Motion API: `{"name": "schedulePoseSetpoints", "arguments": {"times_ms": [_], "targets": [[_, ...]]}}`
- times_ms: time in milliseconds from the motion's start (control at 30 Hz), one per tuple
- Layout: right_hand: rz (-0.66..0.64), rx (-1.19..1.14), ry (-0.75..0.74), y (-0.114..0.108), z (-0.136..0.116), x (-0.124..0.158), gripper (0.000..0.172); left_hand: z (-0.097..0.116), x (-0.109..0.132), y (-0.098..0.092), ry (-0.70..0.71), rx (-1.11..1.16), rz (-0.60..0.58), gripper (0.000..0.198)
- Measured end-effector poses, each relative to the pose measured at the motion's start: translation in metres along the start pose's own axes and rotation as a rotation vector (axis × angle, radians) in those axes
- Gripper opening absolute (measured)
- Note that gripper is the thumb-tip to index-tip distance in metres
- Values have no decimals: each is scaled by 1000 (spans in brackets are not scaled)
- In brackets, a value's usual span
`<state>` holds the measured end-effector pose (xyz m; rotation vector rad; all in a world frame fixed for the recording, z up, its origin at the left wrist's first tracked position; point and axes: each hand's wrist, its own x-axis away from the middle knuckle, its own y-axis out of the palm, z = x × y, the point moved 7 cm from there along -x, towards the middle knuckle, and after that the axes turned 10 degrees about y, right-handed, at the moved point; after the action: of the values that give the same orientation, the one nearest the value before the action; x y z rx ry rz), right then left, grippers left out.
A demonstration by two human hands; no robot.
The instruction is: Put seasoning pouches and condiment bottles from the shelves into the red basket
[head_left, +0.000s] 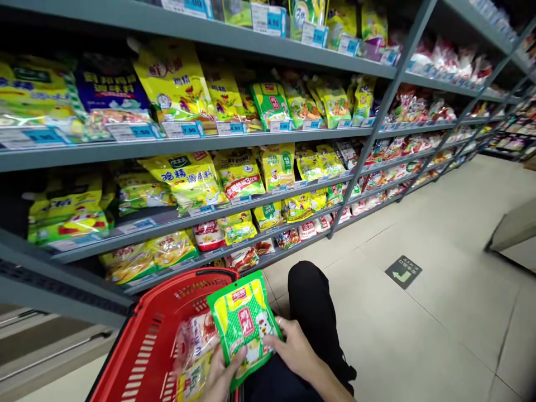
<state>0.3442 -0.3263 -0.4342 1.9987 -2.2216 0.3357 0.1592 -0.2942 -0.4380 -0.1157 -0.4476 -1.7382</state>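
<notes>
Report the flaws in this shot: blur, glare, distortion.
In the head view, wide-angle distortion bows the metal shelves; the packets in the red basket look motion-blurred; the green packet between the left hand and right hand stays readable; soft glare lies on the floor tiles.

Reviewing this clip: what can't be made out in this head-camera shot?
Head view:
- Lower part of the red basket: cut off by the bottom edge.
- Packets in the basket: blurred, and partly hidden by the green-and-yellow packet and the left hand.
- Far shelf price tags: too small to read.
</notes>
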Motion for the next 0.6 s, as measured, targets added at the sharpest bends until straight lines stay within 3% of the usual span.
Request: {"name": "schedulePoseSetpoints", "arguments": {"times_ms": [167,333,467,600], "targets": [[-158,-108,52,7,-1,5,39,-10,1,0,-4,41,-39,60],[-157,-243,100,17,21,9,35,-29,-5,-17,-49,78,-23,65],[-146,-278,138,26,36,9,40,-24,-6,-15,7,63,-55,59],[-174,-224,151,36,38,7,43,-19,-2,-19,51,86,-5,59]]}}
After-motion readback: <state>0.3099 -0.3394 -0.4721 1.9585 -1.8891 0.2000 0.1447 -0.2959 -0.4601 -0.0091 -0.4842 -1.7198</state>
